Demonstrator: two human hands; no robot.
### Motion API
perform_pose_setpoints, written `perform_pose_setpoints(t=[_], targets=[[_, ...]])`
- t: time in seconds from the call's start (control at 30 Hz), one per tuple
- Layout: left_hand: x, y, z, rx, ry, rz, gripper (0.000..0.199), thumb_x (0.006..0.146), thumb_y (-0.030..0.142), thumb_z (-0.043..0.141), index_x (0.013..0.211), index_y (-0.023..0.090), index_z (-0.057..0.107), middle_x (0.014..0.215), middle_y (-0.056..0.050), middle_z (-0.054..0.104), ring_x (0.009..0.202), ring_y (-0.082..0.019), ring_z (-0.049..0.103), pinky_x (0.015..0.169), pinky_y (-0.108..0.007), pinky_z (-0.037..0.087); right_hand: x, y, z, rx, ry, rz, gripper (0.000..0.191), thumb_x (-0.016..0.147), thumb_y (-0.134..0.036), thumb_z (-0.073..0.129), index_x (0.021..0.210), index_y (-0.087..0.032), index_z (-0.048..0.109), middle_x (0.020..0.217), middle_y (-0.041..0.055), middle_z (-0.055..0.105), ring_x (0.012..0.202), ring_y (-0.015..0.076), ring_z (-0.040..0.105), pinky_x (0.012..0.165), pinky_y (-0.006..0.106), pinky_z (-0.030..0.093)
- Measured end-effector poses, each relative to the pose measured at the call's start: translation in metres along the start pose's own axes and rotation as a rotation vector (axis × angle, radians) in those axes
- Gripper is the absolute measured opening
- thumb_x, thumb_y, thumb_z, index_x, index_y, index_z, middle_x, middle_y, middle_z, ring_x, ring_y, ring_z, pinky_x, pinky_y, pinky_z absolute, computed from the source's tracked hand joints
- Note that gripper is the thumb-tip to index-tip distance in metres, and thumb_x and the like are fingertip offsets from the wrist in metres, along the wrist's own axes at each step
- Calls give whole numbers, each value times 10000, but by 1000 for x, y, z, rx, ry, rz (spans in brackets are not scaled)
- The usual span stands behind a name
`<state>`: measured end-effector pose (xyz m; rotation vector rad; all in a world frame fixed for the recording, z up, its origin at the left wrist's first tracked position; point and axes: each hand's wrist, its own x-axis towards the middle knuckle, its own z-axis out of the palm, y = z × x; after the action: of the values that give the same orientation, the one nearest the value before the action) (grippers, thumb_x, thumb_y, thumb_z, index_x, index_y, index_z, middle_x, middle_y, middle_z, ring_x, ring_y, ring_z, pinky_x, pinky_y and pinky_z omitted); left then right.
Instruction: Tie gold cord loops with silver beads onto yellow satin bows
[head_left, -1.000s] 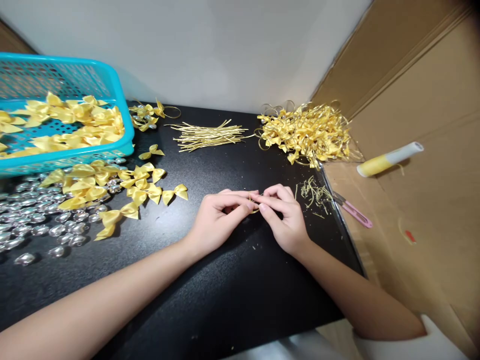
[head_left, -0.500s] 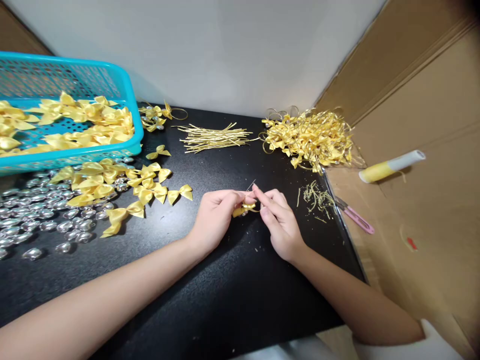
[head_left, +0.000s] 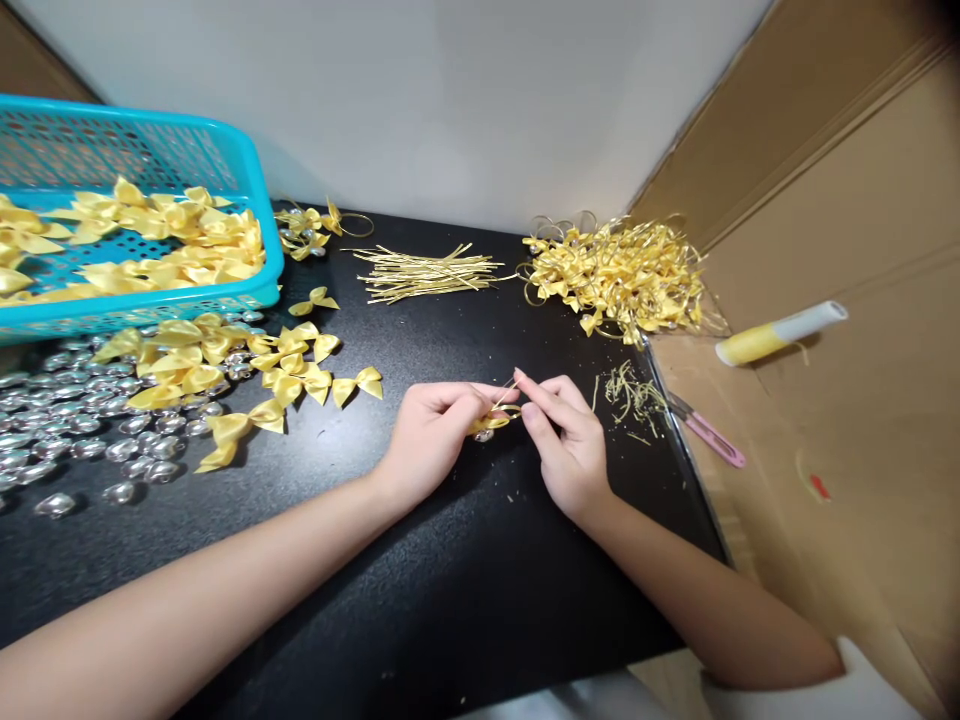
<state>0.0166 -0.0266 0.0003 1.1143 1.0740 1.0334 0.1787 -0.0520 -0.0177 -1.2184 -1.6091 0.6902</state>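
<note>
My left hand (head_left: 436, 440) is closed, pinching a small yellow ribbon bow (head_left: 495, 421) over the middle of the black table. A silver bead (head_left: 484, 435) shows just under the bow, and most of the piece is hidden by my fingers. From the bow a thin gold cord (head_left: 505, 396) runs across to my right hand (head_left: 571, 452). The fingertips of that hand are closed on the cord, with the index finger stretched toward the left fingertips. A loop of the same cord reaches close to my right thumb.
On the left, a blue basket (head_left: 271, 225) holds yellow bows, with silver beads (head_left: 56, 503) and loose bows (head_left: 229, 437) before it. Behind my hands lie gold cords (head_left: 431, 273) and a heap of corded bows (head_left: 619, 275). Cord scraps (head_left: 630, 395) and a pink-handled cutter (head_left: 716, 440) lie right.
My right fingertips have shifted slightly right, away from the left hand. More of the gold cord and the silver bead now shows between the hands.
</note>
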Motion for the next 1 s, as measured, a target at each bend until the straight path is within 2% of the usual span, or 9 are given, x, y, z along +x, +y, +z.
perform_pose_setpoints(t=[0.23,0.4,0.57,0.73,1.0], targets=[[0,-1,-1,20,-41,23,226,710,175,556,560,170,725,870,-41,797,763,-176,686,693,-267,525,3,0,3,110,61,5,336,896,-187,610,1166,-367,698,831,-3,565,782,116,552,711,272,486],[-2,0,-2,22,-78,60,237,691,145,539,502,164,681,836,-31,795,685,-140,655,639,-234,501,5,1,4,150,101,27,338,842,-167,676,1107,-371,726,807,-12,568,753,105,555,706,263,500],[0,1,-2,50,-106,112,225,687,136,550,504,163,677,820,-38,794,678,-145,671,637,-242,513,5,4,5,189,105,51,351,786,-164,737,1064,-378,744,805,-13,565,751,111,545,709,278,489],[2,1,-5,122,-168,217,231,706,132,562,506,170,669,813,-42,796,696,-147,659,651,-254,504,8,9,0,307,24,97,338,729,-202,798,1009,-388,760,766,-24,581,717,115,541,670,283,460],[4,-3,-12,248,-297,373,239,713,90,556,521,169,675,904,-43,799,673,-130,631,651,-268,482,18,12,-16,371,-178,160,151,655,-305,861,782,-316,780,746,-27,531,720,115,506,708,298,435]])
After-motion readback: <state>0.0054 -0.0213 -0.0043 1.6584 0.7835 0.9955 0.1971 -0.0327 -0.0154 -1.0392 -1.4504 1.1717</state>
